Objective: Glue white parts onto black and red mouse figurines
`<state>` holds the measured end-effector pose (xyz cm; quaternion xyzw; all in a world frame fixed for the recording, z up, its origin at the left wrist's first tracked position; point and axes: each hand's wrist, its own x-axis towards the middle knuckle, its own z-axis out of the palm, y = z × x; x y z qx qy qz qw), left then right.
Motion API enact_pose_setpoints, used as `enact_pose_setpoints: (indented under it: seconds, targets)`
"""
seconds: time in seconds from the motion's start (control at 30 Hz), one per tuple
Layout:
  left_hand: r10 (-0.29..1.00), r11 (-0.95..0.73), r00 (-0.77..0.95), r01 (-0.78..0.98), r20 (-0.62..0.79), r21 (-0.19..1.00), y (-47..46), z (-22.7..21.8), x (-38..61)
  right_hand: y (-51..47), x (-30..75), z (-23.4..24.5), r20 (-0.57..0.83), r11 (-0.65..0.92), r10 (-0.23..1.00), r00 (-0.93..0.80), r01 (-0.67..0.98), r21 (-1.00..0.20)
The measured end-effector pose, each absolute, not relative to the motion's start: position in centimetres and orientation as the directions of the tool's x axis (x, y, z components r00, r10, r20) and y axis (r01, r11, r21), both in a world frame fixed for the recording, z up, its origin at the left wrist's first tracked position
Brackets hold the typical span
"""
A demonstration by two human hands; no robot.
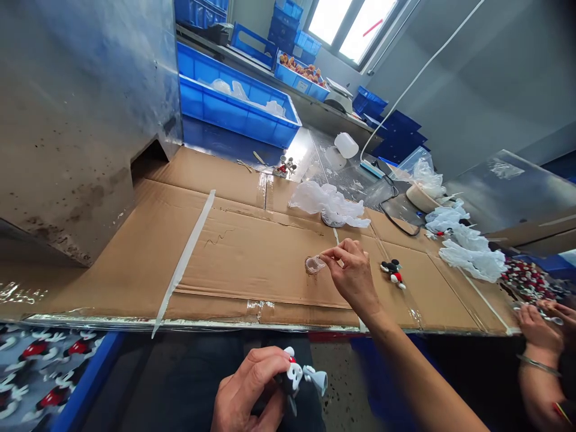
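Note:
My left hand point(245, 393) is low, in front of the table edge, and grips a small black, white and red mouse figure point(294, 377) with a pale grey part sticking out to its right. My right hand point(353, 273) reaches over the cardboard-covered table point(234, 252) and pinches a small clear plastic piece point(314, 264) between thumb and forefinger. Another mouse figure point(392, 271) lies on the cardboard just right of that hand.
Crumpled clear bags point(330, 205) and more bags point(468, 249) lie at the back and right. Blue bins point(234, 105) stand behind. A bin of mouse figures point(40, 372) sits low left. Another person's hands point(542, 327) work at the right, by a heap of figures point(528, 279).

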<state>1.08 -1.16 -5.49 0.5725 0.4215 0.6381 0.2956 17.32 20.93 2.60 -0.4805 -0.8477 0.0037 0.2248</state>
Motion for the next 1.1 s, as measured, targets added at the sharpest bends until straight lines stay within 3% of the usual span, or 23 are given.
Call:
enact_pose_setpoints:
  seconds: [0.17,0.33,0.57,1.1]
  targets:
    - [0.822,-0.478,-0.224,0.226,0.523,0.849,-1.4,-5.9,1.4,19.7,17.4,4.2,0.325,0.511,0.853,-0.408,0.779,-0.364]
    - [0.846,-0.398,-0.239,0.311,0.477,0.863,-1.2,-5.8,1.0,17.1,19.0,6.9,0.189,0.426,0.901,-0.392,0.705,-0.568]
    - [0.711,-0.558,-0.19,0.434,0.677,0.707,-0.4,-4.2,1.2,9.7,19.9,7.7,-0.018,0.18,0.918,-0.395,0.46,-0.87]
    - [0.725,-0.549,-0.085,0.528,0.684,0.648,-1.4,-2.6,2.1,3.9,18.8,5.8,-0.099,0.106,0.895,-0.436,0.422,-0.9]
